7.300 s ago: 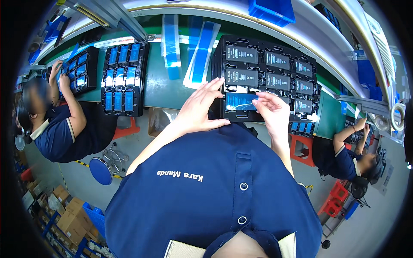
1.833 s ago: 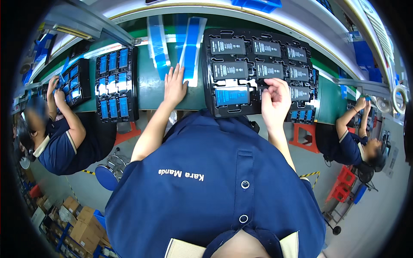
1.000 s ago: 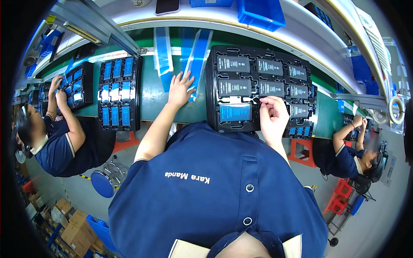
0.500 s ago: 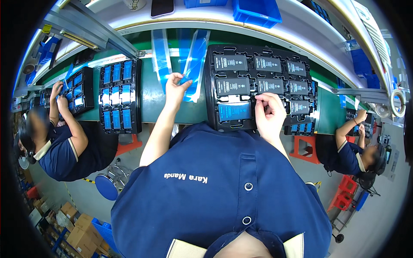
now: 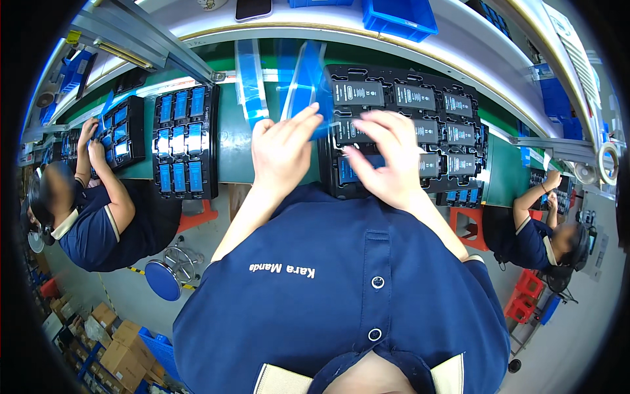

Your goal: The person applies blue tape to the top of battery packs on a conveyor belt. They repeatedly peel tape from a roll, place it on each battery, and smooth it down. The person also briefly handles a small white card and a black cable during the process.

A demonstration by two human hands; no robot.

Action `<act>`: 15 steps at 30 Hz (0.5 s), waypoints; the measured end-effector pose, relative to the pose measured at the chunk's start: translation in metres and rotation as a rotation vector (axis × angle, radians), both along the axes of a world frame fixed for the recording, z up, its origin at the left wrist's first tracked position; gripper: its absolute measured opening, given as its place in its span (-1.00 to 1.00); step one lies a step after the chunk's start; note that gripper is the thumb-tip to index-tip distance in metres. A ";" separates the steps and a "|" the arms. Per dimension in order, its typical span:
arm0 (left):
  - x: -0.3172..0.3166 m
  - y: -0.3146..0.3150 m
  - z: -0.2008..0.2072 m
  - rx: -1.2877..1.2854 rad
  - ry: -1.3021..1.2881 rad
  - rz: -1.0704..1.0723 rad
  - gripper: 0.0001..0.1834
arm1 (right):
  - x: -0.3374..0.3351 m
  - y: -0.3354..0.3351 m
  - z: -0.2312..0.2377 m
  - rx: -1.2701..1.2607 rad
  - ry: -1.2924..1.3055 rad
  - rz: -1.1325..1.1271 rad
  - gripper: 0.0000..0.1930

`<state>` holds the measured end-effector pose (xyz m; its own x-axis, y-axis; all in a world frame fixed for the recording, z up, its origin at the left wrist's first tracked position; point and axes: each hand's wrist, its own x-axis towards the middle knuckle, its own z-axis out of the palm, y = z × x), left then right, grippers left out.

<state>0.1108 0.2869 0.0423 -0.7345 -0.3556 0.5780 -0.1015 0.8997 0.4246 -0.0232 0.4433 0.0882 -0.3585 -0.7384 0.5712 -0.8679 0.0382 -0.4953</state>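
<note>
My left hand (image 5: 283,150) is closed on a thin blue film (image 5: 321,121), which is smeared by motion beside the left edge of the black tray (image 5: 402,75). Over that tray's left part hovers my right hand (image 5: 392,152), thumb and fingers apart with nothing seen between them. Flat dark grey batteries (image 5: 415,96) lie in the tray's pockets in rows. The near left pocket holds a battery with a blue face (image 5: 348,172), partly hidden by my right hand. Beyond my left hand, blue film strips with clear borders (image 5: 250,82) lie on the green table.
To the left stands another black tray of blue-faced batteries (image 5: 178,140). A shelf with a blue bin (image 5: 399,18) and a phone (image 5: 253,8) runs along the back. Co-workers sit at left (image 5: 98,230) and right (image 5: 535,230). A blue stool (image 5: 164,279) stands behind.
My left hand has moved right toward the tray, bringing the blue film along. My right hand has shifted left over the tray, and its fingers have spread.
</note>
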 end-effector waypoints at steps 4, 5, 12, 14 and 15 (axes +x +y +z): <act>-0.004 0.008 0.010 -0.063 0.055 -0.037 -0.63 | -0.001 -0.022 -0.006 0.060 -0.053 0.169 -0.63; -0.005 0.008 0.012 -0.039 0.084 -0.041 -0.64 | 0.000 -0.023 -0.010 0.061 -0.086 0.161 -0.68; 0.007 -0.001 0.000 0.728 0.105 -0.245 -0.78 | 0.004 -0.014 -0.036 -0.015 -0.577 0.162 -0.86; 0.007 -0.002 -0.001 0.695 0.115 -0.290 -0.81 | 0.001 -0.015 -0.037 -0.046 -0.471 0.198 -0.85; 0.007 -0.002 0.001 0.661 0.127 -0.299 -0.83 | -0.001 -0.016 -0.037 -0.062 -0.417 0.215 -0.84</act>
<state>0.1178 0.2851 0.0435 -0.7964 -0.4539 0.3996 0.1945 0.4334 0.8800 -0.0241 0.4270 0.0516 -0.4095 -0.7900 0.4564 -0.5789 -0.1616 -0.7992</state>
